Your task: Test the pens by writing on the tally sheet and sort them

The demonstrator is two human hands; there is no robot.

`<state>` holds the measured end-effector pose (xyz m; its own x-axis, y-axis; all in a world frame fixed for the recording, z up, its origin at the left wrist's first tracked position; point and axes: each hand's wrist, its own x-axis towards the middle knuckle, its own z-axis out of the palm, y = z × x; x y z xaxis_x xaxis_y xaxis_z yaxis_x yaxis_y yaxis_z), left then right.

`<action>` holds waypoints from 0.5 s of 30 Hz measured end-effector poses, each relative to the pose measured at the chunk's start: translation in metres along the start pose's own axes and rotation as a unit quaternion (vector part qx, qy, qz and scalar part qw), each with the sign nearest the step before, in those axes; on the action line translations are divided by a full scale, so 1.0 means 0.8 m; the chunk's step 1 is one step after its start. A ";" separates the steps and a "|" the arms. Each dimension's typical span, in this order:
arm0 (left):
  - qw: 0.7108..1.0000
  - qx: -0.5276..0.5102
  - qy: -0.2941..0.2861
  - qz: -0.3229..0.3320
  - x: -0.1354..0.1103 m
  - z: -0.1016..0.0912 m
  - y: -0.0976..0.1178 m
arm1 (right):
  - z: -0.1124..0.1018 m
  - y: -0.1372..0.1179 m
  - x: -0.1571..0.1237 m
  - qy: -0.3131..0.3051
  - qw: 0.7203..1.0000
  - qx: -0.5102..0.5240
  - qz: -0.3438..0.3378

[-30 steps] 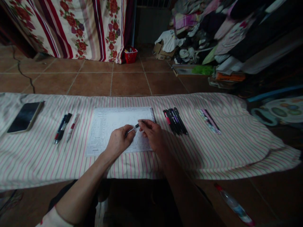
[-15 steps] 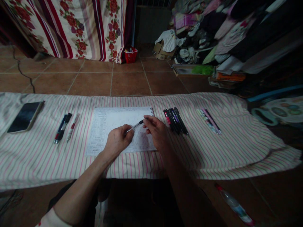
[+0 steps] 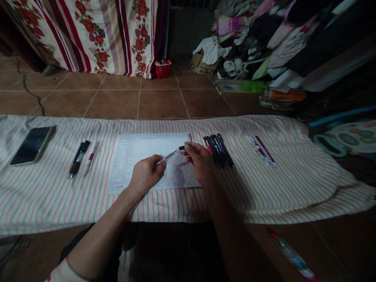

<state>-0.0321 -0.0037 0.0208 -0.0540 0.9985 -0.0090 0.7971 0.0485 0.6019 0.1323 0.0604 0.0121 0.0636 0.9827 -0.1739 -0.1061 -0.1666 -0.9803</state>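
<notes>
My left hand (image 3: 146,178) rests on the lower middle of a spiral notebook (image 3: 132,156) with a printed, handwritten page. Its fingers pinch the tip end of a slim silver pen (image 3: 169,156). The pen's black end (image 3: 182,148) sits in the fingertips of my right hand (image 3: 199,162), which lies over the notebook's right edge. Just right of that hand is a bundle of several dark pens (image 3: 219,150). Two pens (image 3: 78,159) and a white pen (image 3: 91,158) lie left of the notebook, with a smartphone (image 3: 33,145) further left.
All this lies on a striped cloth (image 3: 282,196), with a flat pack of pens (image 3: 261,151) on its right. Beyond it are brown floor tiles (image 3: 161,103), a red basket (image 3: 162,68), and heaped clothes (image 3: 279,43). A plastic bottle (image 3: 290,254) lies on the lower right floor.
My right hand has moved to the right, and more of the silver pen shows between my hands. My left hand has stayed nearly in place.
</notes>
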 end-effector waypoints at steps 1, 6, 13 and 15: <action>1.000 0.000 -0.001 -0.003 0.000 0.000 0.000 | 0.000 0.000 0.000 -0.002 1.000 -0.002 -0.002; 1.000 -0.002 0.005 -0.003 0.000 0.001 -0.001 | -0.001 -0.001 -0.001 -0.004 1.000 -0.002 0.000; 1.000 -0.003 0.003 -0.009 0.001 -0.001 -0.003 | -0.013 0.011 0.017 0.032 0.998 -0.042 -0.039; 1.000 0.000 0.002 -0.008 0.001 -0.001 -0.003 | -0.019 0.017 0.023 0.040 0.993 -0.086 -0.068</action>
<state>-0.0349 -0.0028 0.0199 -0.0698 0.9974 -0.0162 0.7959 0.0655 0.6018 0.1468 0.0749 -0.0059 0.1449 0.9886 -0.0396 0.0798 -0.0516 -0.9955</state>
